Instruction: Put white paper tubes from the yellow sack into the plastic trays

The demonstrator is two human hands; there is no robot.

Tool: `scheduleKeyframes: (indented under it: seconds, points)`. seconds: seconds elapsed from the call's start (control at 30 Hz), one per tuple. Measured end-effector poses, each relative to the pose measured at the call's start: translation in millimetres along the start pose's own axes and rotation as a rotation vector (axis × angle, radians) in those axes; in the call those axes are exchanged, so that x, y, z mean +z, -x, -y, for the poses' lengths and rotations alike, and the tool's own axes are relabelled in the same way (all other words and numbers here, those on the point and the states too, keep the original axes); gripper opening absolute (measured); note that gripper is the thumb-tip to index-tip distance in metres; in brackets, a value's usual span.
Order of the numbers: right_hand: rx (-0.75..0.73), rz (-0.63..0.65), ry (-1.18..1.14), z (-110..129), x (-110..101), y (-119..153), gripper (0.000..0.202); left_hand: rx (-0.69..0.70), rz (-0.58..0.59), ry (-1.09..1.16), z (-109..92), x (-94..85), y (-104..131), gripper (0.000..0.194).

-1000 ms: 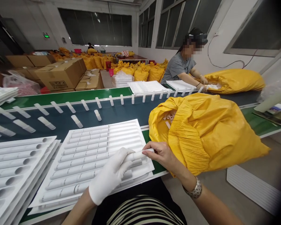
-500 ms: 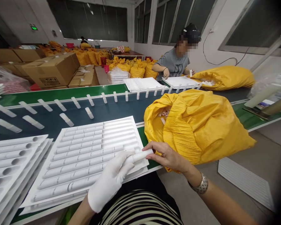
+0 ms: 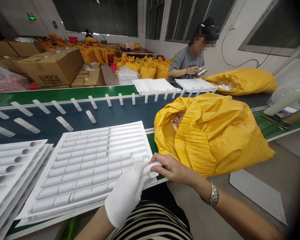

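A white tube (image 3: 153, 165) is held between both hands at the lower right corner of a grooved white tray (image 3: 90, 163). My left hand (image 3: 126, 191), in a white glove, has its fingers wrapped round the tube's left end. My right hand (image 3: 171, 168), bare and with a silver band at the wrist, pinches the other end between thumb and fingers. Rows of white tubes lie in the tray's grooves; the upper rows have bare grooves on the right. Beside my right hand, an open yellow sack (image 3: 215, 133) shows small white tubes in its mouth.
Beyond the tray, a dark conveyor belt (image 3: 115, 115) carries spaced white tubes. More trays (image 3: 15, 166) are stacked at the left. Across the belt, a person (image 3: 187, 60) holds white tubes above other trays (image 3: 153, 86). Another yellow sack (image 3: 250, 81) lies at the back right.
My left hand has moved right along the tube, closer to my right hand. The tubes on the belt have shifted left. The person across has raised both hands from the trays.
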State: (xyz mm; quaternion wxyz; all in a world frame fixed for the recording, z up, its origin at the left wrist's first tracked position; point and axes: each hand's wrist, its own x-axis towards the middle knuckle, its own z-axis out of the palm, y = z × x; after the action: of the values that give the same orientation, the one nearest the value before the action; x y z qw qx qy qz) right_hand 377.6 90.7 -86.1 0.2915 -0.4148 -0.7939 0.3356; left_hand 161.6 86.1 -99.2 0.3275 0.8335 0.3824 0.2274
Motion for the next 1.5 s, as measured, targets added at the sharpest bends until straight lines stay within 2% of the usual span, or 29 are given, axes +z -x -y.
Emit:
scheduleKeyframes:
  seconds: [0.1, 0.17, 0.23, 0.3, 0.33, 0.4, 0.47, 0.53, 0.67, 0.83, 0.9, 0.97, 1.07, 1.17, 1.23, 1.33, 1.5]
  points:
    - [0.063, 0.081, 0.047, -4, -23, -12, 0.034, 0.016, 0.035, -0.073, 9, -19.3, -20, 0.032]
    - [0.123, 0.009, 0.094, -17, -45, -18, 0.04, 0.001, 0.024, -0.118, 24, -47.4, -45, 0.033]
    - [0.189, -0.142, 0.265, -43, -68, -20, 0.038, -0.1, -0.076, -0.127, 50, -80.5, -77, 0.029]
    - [0.262, -0.258, 0.591, -77, -85, -21, 0.036, -0.283, -0.241, -0.145, 84, -110.6, -113, 0.022]
    - [0.315, -0.267, 0.769, -96, -90, -21, 0.036, -0.347, -0.295, -0.167, 102, -122.9, -130, 0.019]
    - [0.364, -0.282, 0.857, -131, -93, -22, 0.037, -0.455, -0.352, -0.206, 138, -140.6, -160, 0.016]
    - [0.409, -0.281, 0.907, -156, -89, -23, 0.038, -0.536, -0.362, -0.222, 167, -149.3, -182, 0.019]
    - [0.458, -0.268, 0.951, -171, -81, -24, 0.035, -0.589, -0.35, -0.224, 188, -151.3, -196, 0.024]
    - [0.515, -0.203, 1.001, -178, -68, -24, 0.023, -0.62, -0.311, -0.237, 205, -149.4, -204, 0.029]
    - [0.533, -0.15, 1.024, -176, -67, -29, 0.024, -0.593, -0.33, -0.276, 196, -160.8, -198, 0.031]
    - [0.543, -0.148, 1.034, -175, -72, -29, 0.026, -0.59, -0.355, -0.301, 183, -165.9, -187, 0.035]
    - [0.58, -0.173, 1.044, -176, -77, -27, 0.039, -0.57, -0.37, -0.323, 164, -163.2, -167, 0.04]
    - [0.648, -0.201, 1.038, -175, -81, -23, 0.057, -0.468, -0.259, -0.289, 126, -138.8, -119, 0.036]
    - [0.621, -0.22, 0.919, -169, -78, -20, 0.053, -0.323, -0.007, -0.2, 89, -102.4, -69, 0.025]
    - [0.575, -0.255, 0.8, -158, -76, -20, 0.047, -0.236, 0.11, -0.205, 74, -82.9, -48, 0.026]
    - [0.488, -0.281, 0.688, -135, -78, -19, 0.039, -0.169, 0.139, -0.274, 66, -68.2, -41, 0.032]
    - [0.279, -0.31, 0.552, -90, -88, -11, 0.016, -0.168, 0.147, -0.26, 66, -65.3, -50, 0.026]
